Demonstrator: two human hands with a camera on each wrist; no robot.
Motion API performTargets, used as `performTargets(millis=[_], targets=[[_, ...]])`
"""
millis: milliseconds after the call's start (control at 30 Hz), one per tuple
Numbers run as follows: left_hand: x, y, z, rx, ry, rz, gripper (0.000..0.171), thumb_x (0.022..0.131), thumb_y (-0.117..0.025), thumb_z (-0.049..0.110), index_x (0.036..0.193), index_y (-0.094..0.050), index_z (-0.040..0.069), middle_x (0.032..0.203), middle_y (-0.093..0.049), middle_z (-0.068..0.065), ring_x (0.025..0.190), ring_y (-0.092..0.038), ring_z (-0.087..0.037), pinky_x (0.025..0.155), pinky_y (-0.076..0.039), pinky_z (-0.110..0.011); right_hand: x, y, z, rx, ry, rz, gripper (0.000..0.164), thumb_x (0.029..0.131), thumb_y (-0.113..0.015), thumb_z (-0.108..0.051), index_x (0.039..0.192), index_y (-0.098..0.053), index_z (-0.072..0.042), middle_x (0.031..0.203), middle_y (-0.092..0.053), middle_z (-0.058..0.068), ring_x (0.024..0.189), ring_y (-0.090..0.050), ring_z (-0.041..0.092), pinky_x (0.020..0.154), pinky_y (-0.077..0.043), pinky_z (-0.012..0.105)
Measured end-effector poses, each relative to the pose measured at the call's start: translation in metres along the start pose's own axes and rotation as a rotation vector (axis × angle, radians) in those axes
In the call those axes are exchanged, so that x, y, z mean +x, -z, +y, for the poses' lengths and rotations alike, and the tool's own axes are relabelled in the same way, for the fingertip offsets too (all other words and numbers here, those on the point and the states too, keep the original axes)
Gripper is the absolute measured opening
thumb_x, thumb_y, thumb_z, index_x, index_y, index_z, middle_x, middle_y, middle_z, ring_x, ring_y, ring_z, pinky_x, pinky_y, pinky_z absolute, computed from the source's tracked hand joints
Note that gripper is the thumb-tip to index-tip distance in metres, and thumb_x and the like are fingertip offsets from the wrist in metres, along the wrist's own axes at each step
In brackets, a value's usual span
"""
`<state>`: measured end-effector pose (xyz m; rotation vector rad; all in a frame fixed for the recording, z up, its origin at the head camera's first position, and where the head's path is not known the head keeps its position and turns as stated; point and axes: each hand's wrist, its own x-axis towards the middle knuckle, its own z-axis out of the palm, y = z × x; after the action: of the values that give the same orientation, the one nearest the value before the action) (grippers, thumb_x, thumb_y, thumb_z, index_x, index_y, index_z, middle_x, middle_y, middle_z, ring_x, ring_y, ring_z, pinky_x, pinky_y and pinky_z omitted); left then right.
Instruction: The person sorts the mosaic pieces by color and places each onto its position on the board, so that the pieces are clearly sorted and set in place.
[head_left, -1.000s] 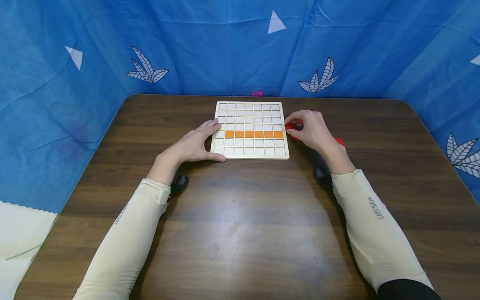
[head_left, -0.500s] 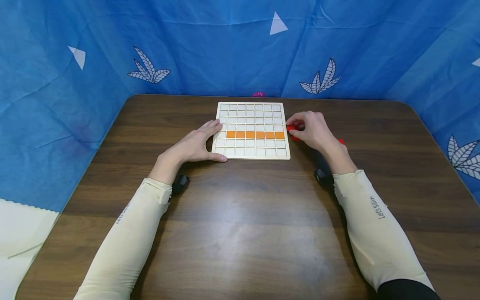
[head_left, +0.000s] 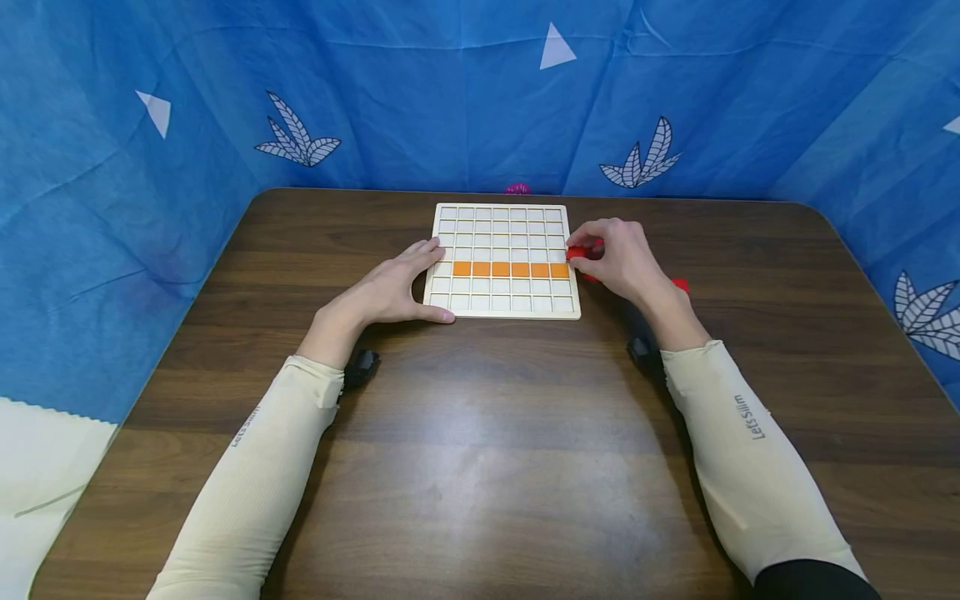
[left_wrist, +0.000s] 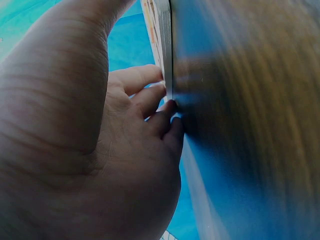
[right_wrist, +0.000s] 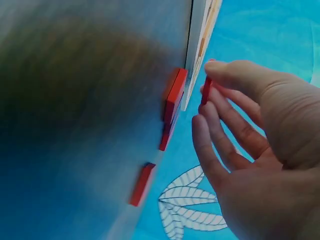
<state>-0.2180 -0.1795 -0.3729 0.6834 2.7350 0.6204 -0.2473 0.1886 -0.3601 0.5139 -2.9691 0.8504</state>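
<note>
A pale board (head_left: 502, 309) with a grid of square cells lies at the far middle of the table; orange squares fill most of one row. My left hand (head_left: 382, 287) rests against its left side, fingertips at the left edge and thumb at the front edge. In the left wrist view, the fingers (left_wrist: 147, 100) touch the board's edge (left_wrist: 167, 50). My right hand (head_left: 626, 258) pinches a red tile (right_wrist: 207, 90) between thumb and fingertips, at the board's right edge and raised off the table. Part of the tile is hidden by the fingers.
More red tiles (right_wrist: 176, 95) lie on the table right of the board, mostly behind my right hand in the head view. One red tile (head_left: 681, 285) shows beyond the right wrist. A blue patterned cloth (head_left: 465, 100) hangs behind the wooden table (head_left: 465, 433).
My right hand has shifted slightly left and away, bringing the red tile over the board's right edge. The left hand has stayed against the board.
</note>
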Motion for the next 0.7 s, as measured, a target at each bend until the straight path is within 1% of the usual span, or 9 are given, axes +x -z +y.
performTargets(millis=[167,333,433,700], targets=[[0.0,0.0,0.0,0.001,0.004,-0.004,0.117,0.08,-0.085,0.063,0.168,-0.028,0.01,0.178,-0.016,-0.008,0.165,-0.012,-0.026,0.131,-0.022,-0.051,0.004,-0.006,-0.017,0.016,0.023,-0.006,0.027,0.094,-0.08,-0.014,0.12,-0.077,-0.007,0.117,-0.074,0.014,0.102,-0.058,0.031,0.088,-0.051,0.042],[0.0,-0.001,0.0,0.0,0.005,-0.004,0.117,0.081,-0.084,0.064,0.168,-0.027,0.01,0.178,-0.016,-0.008,0.165,-0.011,-0.025,0.131,-0.022,-0.051,0.01,-0.015,-0.033,0.035,0.038,-0.031,0.027,0.092,-0.082,-0.014,0.119,-0.078,-0.007,0.116,-0.074,0.013,0.106,-0.059,0.03,0.094,-0.054,0.044],[0.001,0.0,-0.001,0.004,0.006,-0.004,0.117,0.081,-0.084,0.064,0.168,-0.027,0.01,0.178,-0.016,-0.008,0.165,-0.011,-0.025,0.131,-0.022,-0.051,0.014,-0.021,-0.043,0.045,0.062,-0.043,0.026,0.092,-0.082,-0.014,0.117,-0.079,-0.007,0.114,-0.075,0.012,0.108,-0.062,0.028,0.096,-0.055,0.045],[0.001,0.0,0.0,-0.003,0.01,-0.006,0.117,0.08,-0.084,0.064,0.168,-0.028,0.01,0.178,-0.016,-0.008,0.165,-0.012,-0.026,0.131,-0.022,-0.05,0.025,-0.037,-0.069,0.08,0.127,-0.077,0.024,0.09,-0.084,-0.013,0.113,-0.08,-0.008,0.108,-0.077,0.008,0.104,-0.066,0.025,0.094,-0.057,0.04]])
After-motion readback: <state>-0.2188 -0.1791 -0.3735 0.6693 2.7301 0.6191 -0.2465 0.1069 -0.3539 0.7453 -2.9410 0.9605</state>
